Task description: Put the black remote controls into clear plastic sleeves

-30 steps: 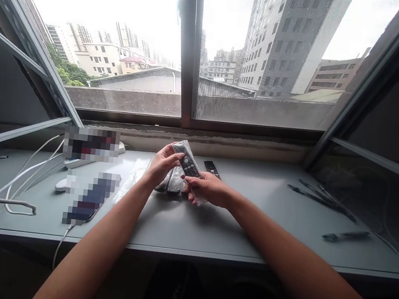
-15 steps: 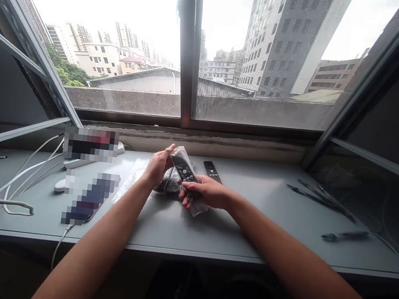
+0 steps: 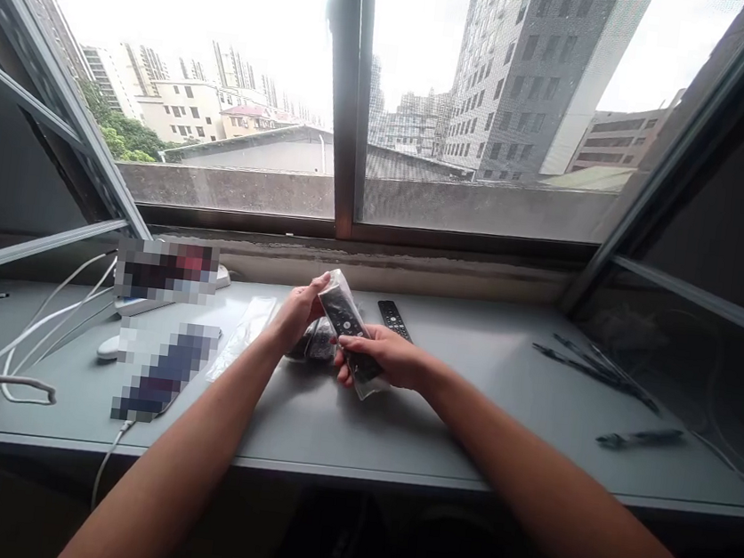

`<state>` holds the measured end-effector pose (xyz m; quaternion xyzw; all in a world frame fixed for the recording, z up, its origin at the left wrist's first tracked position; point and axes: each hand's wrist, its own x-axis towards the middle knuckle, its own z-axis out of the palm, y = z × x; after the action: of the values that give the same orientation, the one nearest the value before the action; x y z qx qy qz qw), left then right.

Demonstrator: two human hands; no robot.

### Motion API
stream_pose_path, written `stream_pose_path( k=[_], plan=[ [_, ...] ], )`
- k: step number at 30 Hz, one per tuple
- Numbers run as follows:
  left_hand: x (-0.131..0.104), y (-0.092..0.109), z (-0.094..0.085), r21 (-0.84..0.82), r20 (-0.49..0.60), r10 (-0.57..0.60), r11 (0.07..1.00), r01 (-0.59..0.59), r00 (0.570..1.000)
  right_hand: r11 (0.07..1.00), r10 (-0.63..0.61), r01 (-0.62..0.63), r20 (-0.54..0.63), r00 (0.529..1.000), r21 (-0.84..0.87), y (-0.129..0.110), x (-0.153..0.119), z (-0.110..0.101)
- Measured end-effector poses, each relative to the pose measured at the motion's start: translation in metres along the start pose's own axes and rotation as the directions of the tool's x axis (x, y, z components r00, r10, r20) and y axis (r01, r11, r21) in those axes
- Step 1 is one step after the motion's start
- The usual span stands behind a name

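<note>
Head view, centre: I see left hand (image 3: pixel 297 313) and right hand (image 3: pixel 388 355) gripping a remote (image 3: pixel 345 315) its slick sleeve (image 3: pixel 370 393) could let slip.

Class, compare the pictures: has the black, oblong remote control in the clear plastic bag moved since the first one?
Yes. Judged against the upright dark window post, the bagged black remote control has shifted slightly downward in the view, away from the post.

Slim bare forearms (image 3: pixel 198 443), bare hands (image 3: pixel 393 357)
</note>
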<state>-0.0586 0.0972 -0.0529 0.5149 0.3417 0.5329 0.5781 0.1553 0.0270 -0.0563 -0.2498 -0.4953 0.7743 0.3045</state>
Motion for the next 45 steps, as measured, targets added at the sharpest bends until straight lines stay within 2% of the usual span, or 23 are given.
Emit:
stream_pose_path(
  k=[5,16,22,29,35,38,41,45],
  plan=[
    [-0.001,-0.001,0.0,0.019,0.036,-0.056,0.998,0.055,0.998,1.0,-0.023,0.023,-0.014,1.0,-0.003,0.001,0.001,-0.002],
    [-0.003,0.002,0.003,0.095,-0.004,0.041,0.995,-0.04,0.999,0.999,-0.005,0.002,-0.05,0.999,-0.045,-0.003,-0.001,0.002],
    [-0.008,0.002,0.004,0.152,0.105,-0.061,0.987,0.045,0.993,0.999,-0.034,0.033,-0.049,0.998,-0.02,-0.003,-0.001,0.002],
    [-0.007,0.003,0.008,0.225,0.116,0.002,0.974,-0.028,0.993,0.999,-0.014,0.01,-0.093,0.996,-0.039,-0.002,0.001,0.003],
    [-0.008,0.003,0.003,0.233,0.162,-0.037,0.972,-0.002,0.986,0.997,-0.073,0.071,-0.108,0.991,-0.025,-0.002,0.0,0.004],
    [-0.008,0.003,0.004,0.263,0.181,-0.013,0.964,-0.035,0.983,0.998,-0.058,0.054,-0.111,0.992,-0.036,-0.003,-0.001,0.004],
    [-0.009,0.005,0.008,0.297,0.161,0.053,0.949,-0.1,0.985,0.998,-0.047,0.041,-0.12,0.992,-0.052,-0.004,-0.001,0.005],
    [-0.008,0.005,0.011,0.205,0.034,0.109,0.972,-0.113,0.994,0.998,-0.025,0.017,-0.117,0.993,-0.065,-0.007,-0.002,0.005]
  ],
)
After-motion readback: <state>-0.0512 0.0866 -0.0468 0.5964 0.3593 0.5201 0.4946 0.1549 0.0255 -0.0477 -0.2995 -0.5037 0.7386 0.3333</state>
